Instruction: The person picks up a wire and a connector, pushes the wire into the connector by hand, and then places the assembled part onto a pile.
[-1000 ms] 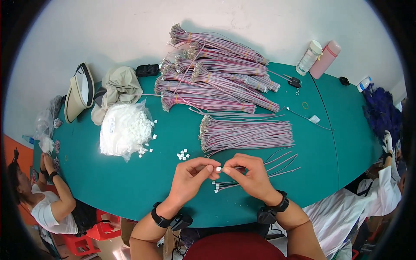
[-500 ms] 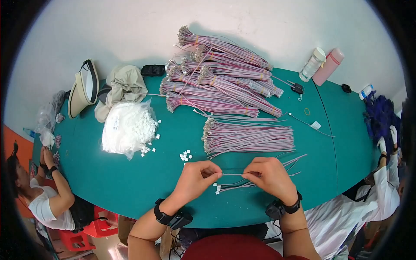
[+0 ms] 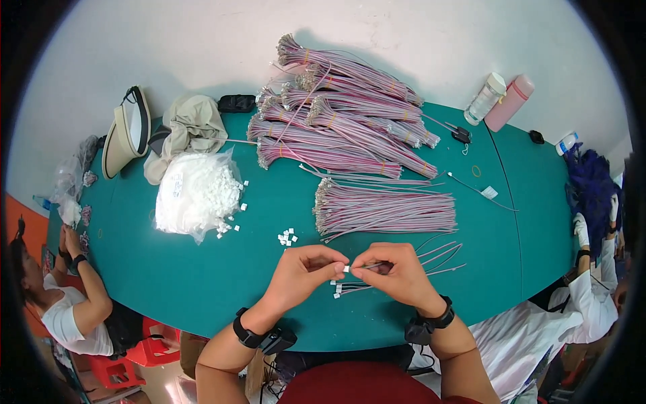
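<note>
No words, numbers or signs could be read. Faint print stood on the left part of the clear plastic bag (image 3: 196,195) toward the left edge of the green table (image 3: 282,202), too small to make out. A white tag (image 3: 489,192) hung on a loose cable (image 3: 466,182) in the table's right part, nearer the far edge; any marking was too blurred. By the right edge, a small white bottle (image 3: 566,143) showed blue patches, likewise illegible.
</note>
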A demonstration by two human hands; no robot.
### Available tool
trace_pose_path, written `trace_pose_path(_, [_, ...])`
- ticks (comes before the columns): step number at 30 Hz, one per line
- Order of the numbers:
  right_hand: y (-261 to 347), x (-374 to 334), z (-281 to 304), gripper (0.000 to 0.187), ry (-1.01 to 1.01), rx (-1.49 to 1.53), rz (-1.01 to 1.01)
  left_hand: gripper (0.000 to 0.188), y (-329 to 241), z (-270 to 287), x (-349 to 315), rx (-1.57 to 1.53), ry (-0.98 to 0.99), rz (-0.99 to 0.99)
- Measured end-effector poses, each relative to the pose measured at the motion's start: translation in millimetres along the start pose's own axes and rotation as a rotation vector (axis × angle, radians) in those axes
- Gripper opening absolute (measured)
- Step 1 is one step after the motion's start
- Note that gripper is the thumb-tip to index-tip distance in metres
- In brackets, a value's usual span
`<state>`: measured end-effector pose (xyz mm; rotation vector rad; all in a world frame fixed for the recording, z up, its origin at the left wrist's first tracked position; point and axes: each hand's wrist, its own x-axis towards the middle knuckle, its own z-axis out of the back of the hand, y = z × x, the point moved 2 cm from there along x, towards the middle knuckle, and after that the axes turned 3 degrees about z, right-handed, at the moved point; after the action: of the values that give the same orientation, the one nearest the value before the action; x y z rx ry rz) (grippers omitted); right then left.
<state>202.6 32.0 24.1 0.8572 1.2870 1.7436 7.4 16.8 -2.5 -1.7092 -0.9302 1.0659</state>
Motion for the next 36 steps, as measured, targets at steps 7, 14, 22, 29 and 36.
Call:
trace_pose_path(7, [4, -1, -2, 0.007, -0.018, 0.049, -0.013, 0.016, -7, -5, -3, -0.015, 0.007, 0.015])
trace_pose_path(14, [4, -2, 0, 0.005, 0.007, -0.013, 0.020, 0.019, -11, -7, -6, -0.003, -0.034, -0.011])
trace_pose_path(22, [8, -3, -5, 0.005, -0.008, 0.153, -0.005, 0.018, -19, -10, -8, 0.213, -0.057, -0.260])
trace_pose_path(29, [5, -4, -7, 0.005, -0.009, 0.135, 0.001, 0.017, -18, -11, -8, 0.324, -0.091, -0.321])
trace_pose_path(36, [5, -3, -9, 0.005, -0.027, 0.135, 0.019, 0.017, -18, -13, -8, 0.351, -0.117, -0.350])
